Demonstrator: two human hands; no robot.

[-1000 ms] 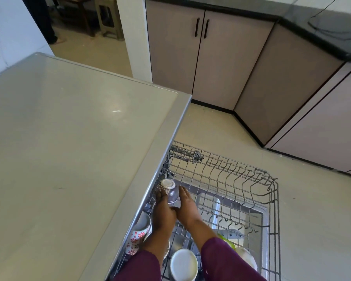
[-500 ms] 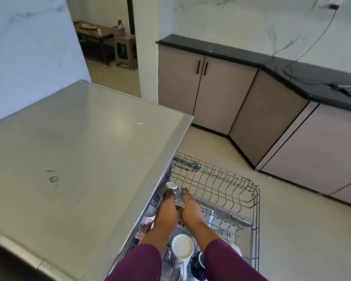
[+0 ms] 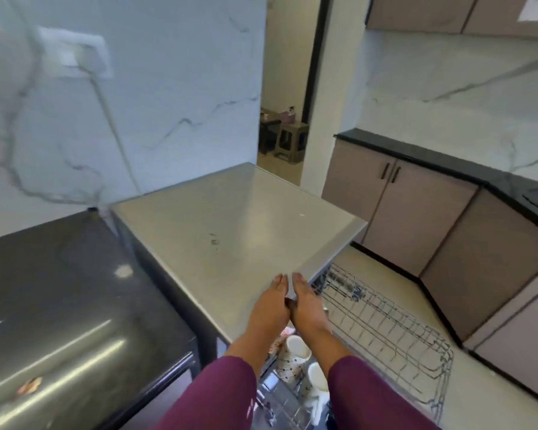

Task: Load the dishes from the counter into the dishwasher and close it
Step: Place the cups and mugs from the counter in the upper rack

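Fingers (image 3: 279, 282) noted straight and closed together on both hands, tips aimed at 12 o'clock, clamped on nothing visible. Found left hand (image 3: 271, 305) and right hand (image 3: 309, 307) lying side by side, inner edges touching, palms down over the near edge of the steel counter (image 3: 230, 231). Could not tell whether anything sat beneath the palms. Traced maroon sleeves (image 3: 218, 395) back toward 6 o'clock.

Located the dishwasher rack (image 3: 385, 324), pulled out from under the counter, from 3 to 5 o'clock of the hands. Located a speckled white mug (image 3: 294, 356) at 6 o'clock, between the forearms, seated in the rack, and a plain white cup (image 3: 317, 378) just beside it toward 5 o'clock. Could not resolve which end of either faced up. Logged a dark counter (image 3: 59, 305) at 9 o'clock, beige cabinets (image 3: 416, 225) at 2 o'clock and a doorway (image 3: 288, 88) at 12 o'clock.

Judged the crockery light, rigid and glazed: slippery if wet, brittle against the wire. Advised taking each piece round the body or through the handle, never by the rim alone. Judged the rack stiff yet free-rolling and loaded at the inner end. Advised flat palms on the outer rail at 4 o'clock, pushed evenly to avoid knocking pieces together, then closing the dishwasher.
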